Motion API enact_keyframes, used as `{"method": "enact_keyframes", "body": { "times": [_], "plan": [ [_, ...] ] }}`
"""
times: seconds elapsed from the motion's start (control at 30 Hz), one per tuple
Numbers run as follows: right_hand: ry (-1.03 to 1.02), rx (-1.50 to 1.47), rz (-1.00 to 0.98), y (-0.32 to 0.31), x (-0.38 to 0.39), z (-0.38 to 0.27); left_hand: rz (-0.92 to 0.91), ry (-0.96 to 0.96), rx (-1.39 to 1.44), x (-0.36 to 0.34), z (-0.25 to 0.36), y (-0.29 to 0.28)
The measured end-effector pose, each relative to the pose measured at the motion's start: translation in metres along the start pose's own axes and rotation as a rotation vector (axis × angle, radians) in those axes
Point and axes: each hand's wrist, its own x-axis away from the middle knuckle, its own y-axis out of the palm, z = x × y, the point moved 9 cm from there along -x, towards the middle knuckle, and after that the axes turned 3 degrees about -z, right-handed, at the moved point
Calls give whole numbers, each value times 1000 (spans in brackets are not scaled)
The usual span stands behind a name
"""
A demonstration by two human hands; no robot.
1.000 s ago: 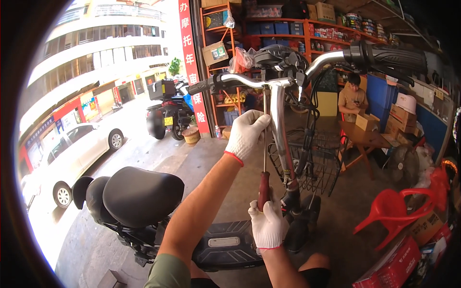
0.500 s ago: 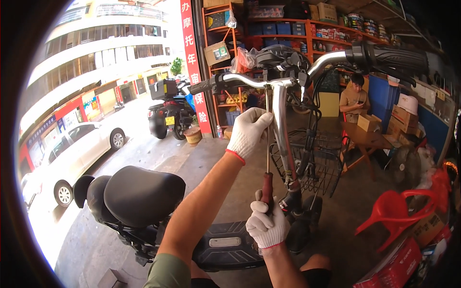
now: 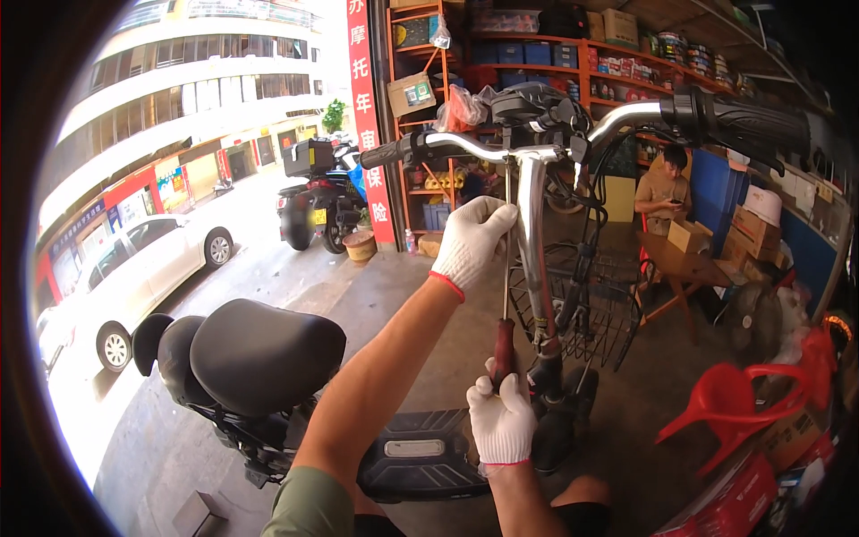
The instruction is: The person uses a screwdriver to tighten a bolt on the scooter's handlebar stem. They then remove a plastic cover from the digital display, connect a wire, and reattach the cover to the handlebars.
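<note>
A long screwdriver (image 3: 504,347) with a dark red handle stands upright alongside the chrome stem (image 3: 534,224) of a scooter's handlebar (image 3: 626,116), its tip at the underside of the bar's clamp. My gloved left hand (image 3: 470,240) has thumb and fingers pinched round the upper shaft, close against the stem. Lower down, my gloved right hand (image 3: 501,421) has its fingers curled on the bottom of the handle. Black cables (image 3: 591,206) hang right of the stem, in front of a wire basket (image 3: 604,318). The black seat (image 3: 264,353) and footboard (image 3: 403,447) sit below and left.
A seated person (image 3: 662,188) looks at a phone beside a wooden table (image 3: 716,273). Red plastic chairs (image 3: 711,412), boxes (image 3: 756,233) and a fan (image 3: 752,318) crowd the right. Orange shelves (image 3: 586,63) stand behind. A parked scooter (image 3: 313,215) and white car (image 3: 152,282) are outside.
My left hand stays on the shaft. My right hand's fingers rose higher round the handle, then shifted down to its lower end. The view has moved slightly.
</note>
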Motion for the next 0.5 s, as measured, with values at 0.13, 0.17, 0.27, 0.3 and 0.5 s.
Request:
{"method": "enact_keyframes", "body": {
  "times": [0.13, 0.17, 0.27, 0.3, 0.5],
  "plan": [
    [349, -445, -326, 25, 4, 11, -8, 5, 17, 0, 2, 2],
    [348, -444, -331, 27, 3, 14, -9, 9, 12, -1, 2, 2],
    [-171, 270, 242, 5, 5, -4, 1, 1, -3, 0, -2, -4],
    [-224, 361, 270, -6, 5, -9, 8, 8, 7, -1, -1, -3],
    [180, -163, -52, 17, 3, 9, 22, 19, -24, 0, 6, 2]
  ]
}}
